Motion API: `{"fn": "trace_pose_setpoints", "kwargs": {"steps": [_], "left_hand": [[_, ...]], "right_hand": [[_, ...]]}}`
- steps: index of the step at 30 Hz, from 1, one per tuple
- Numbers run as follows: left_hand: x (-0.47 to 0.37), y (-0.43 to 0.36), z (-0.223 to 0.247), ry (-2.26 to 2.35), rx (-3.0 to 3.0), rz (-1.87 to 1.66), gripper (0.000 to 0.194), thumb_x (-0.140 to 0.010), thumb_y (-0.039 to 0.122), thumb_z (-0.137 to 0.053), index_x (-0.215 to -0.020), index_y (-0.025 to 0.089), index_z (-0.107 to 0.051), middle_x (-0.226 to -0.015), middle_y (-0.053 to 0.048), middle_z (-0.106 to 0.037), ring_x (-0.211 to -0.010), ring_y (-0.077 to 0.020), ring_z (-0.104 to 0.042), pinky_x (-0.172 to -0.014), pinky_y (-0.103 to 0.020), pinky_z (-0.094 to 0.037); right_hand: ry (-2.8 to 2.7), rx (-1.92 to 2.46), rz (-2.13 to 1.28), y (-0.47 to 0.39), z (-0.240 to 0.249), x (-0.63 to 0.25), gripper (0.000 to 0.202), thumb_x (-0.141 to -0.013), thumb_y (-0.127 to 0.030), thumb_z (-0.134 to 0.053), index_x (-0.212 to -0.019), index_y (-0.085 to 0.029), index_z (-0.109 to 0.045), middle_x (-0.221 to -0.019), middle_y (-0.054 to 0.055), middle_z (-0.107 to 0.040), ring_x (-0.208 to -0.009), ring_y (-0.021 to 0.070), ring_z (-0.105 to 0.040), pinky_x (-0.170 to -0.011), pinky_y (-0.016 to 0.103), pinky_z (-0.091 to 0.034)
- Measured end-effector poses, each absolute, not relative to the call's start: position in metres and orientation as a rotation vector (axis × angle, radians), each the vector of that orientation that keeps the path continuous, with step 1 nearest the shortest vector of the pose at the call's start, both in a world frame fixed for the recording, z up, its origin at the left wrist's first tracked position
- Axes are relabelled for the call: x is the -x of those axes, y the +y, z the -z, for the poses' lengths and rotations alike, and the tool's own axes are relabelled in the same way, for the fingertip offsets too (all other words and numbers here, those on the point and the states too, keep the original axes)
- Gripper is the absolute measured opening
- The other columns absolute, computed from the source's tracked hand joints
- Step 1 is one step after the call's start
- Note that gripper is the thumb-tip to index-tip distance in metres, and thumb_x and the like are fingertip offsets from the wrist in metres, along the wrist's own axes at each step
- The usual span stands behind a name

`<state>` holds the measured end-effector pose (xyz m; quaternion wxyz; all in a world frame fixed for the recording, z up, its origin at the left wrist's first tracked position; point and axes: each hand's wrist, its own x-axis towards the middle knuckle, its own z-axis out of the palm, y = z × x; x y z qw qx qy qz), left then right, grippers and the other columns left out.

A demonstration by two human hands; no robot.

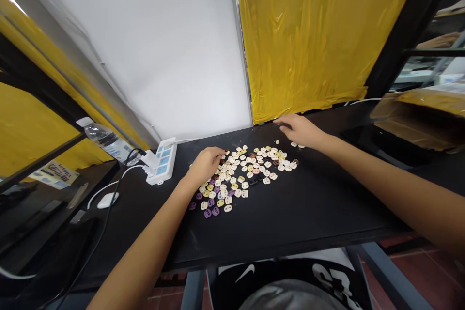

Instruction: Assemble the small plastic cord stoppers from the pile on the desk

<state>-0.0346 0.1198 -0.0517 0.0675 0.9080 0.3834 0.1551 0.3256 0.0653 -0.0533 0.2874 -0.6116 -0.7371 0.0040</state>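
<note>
Many small button-like pieces (232,174), mostly cream with some purple, yellow, brown and black ones, lie spread on the black table (283,218). My left hand (205,165) rests over the upper left edge of the pile, its fingers pointing right at the pieces; what lies under the fingertips is hidden. My right hand (300,131) hovers near the back of the table, right of the pile, fingers apart and nothing visible in them. A couple of cream pieces (297,145) lie just below it.
A white power strip (162,162) with plugs and cables stands left of the pile, beside a plastic bottle (109,141). A white object (108,200) lies farther left. An open cardboard box (417,121) sits at the right, yellow sheeting (308,34) behind.
</note>
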Motion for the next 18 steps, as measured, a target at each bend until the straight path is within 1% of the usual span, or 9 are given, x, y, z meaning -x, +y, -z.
{"fn": "trace_pose_setpoints", "kwargs": {"steps": [2, 3, 5, 8, 11, 13, 15, 18], "left_hand": [[0.036, 0.121, 0.051, 1.176, -2.735, -0.482, 0.032, -0.099, 0.012, -0.052, -0.112, 0.019, -0.08, -0.127, -0.011, -0.081, -0.121, -0.0317, -0.073, -0.111, -0.051, -0.056], [0.036, 0.121, 0.05, 1.189, -2.735, -0.491, 0.03, -0.098, 0.012, -0.053, -0.108, 0.019, -0.08, -0.123, -0.011, -0.082, -0.118, -0.032, -0.073, -0.109, -0.051, -0.057], [0.038, 0.121, 0.05, 1.211, -2.734, -0.504, 0.025, -0.097, 0.014, -0.056, -0.103, 0.019, -0.08, -0.116, -0.011, -0.082, -0.113, -0.0322, -0.074, -0.105, -0.05, -0.058], [0.039, 0.12, 0.049, 1.231, -2.733, -0.516, 0.024, -0.096, 0.015, -0.057, -0.101, 0.021, -0.079, -0.111, -0.009, -0.082, -0.111, -0.0317, -0.073, -0.103, -0.049, -0.059], [0.039, 0.12, 0.049, 1.237, -2.731, -0.523, 0.025, -0.095, 0.014, -0.056, -0.101, 0.023, -0.079, -0.109, -0.008, -0.082, -0.111, -0.0312, -0.073, -0.102, -0.049, -0.058], [0.039, 0.12, 0.049, 1.237, -2.729, -0.527, 0.026, -0.095, 0.013, -0.056, -0.102, 0.022, -0.079, -0.108, -0.009, -0.082, -0.11, -0.0312, -0.073, -0.102, -0.049, -0.058], [0.038, 0.12, 0.049, 1.231, -2.733, -0.534, 0.028, -0.096, 0.012, -0.054, -0.104, 0.022, -0.08, -0.109, -0.009, -0.082, -0.109, -0.0314, -0.073, -0.102, -0.05, -0.058], [0.038, 0.12, 0.05, 1.219, -2.754, -0.542, 0.033, -0.097, 0.01, -0.052, -0.11, 0.02, -0.08, -0.112, -0.01, -0.08, -0.11, -0.0314, -0.071, -0.102, -0.049, -0.057]], "right_hand": [[-1.949, 1.715, -0.056, 0.071, 0.054, -0.342, 0.04, -0.099, -0.019, -0.054, -0.126, -0.011, -0.082, -0.123, 0.015, -0.083, -0.119, 0.0336, -0.076, -0.113, 0.049, -0.056], [-1.972, 1.713, -0.064, 0.073, 0.055, -0.346, 0.039, -0.098, -0.019, -0.056, -0.124, -0.01, -0.083, -0.116, 0.016, -0.084, -0.112, 0.0329, -0.078, -0.11, 0.048, -0.058], [-2.037, 1.68, -0.051, 0.075, 0.058, -0.35, 0.036, -0.096, -0.019, -0.058, -0.119, -0.01, -0.084, -0.11, 0.015, -0.085, -0.109, 0.0334, -0.078, -0.108, 0.048, -0.059], [-2.118, 1.639, -0.112, 0.076, 0.06, -0.351, 0.033, -0.094, -0.02, -0.061, -0.116, -0.013, -0.086, -0.113, 0.014, -0.085, -0.111, 0.0337, -0.079, -0.106, 0.048, -0.06], [-2.125, 1.655, -0.223, 0.076, 0.058, -0.353, 0.032, -0.092, -0.018, -0.063, -0.115, -0.016, -0.086, -0.115, 0.012, -0.085, -0.109, 0.032, -0.08, -0.102, 0.045, -0.062], [-2.124, 1.663, -0.224, 0.076, 0.056, -0.356, 0.033, -0.092, -0.017, -0.063, -0.115, -0.016, -0.086, -0.115, 0.011, -0.086, -0.11, 0.0313, -0.08, -0.101, 0.043, -0.062], [-2.146, 1.644, -0.216, 0.075, 0.055, -0.355, 0.034, -0.094, -0.018, -0.061, -0.116, -0.016, -0.086, -0.117, 0.01, -0.085, -0.11, 0.0304, -0.08, -0.101, 0.042, -0.062], [-2.214, 1.584, -0.226, 0.071, 0.055, -0.348, 0.034, -0.098, -0.025, -0.06, -0.117, -0.016, -0.086, -0.117, 0.011, -0.085, -0.105, 0.0293, -0.079, -0.101, 0.043, -0.06]]}}
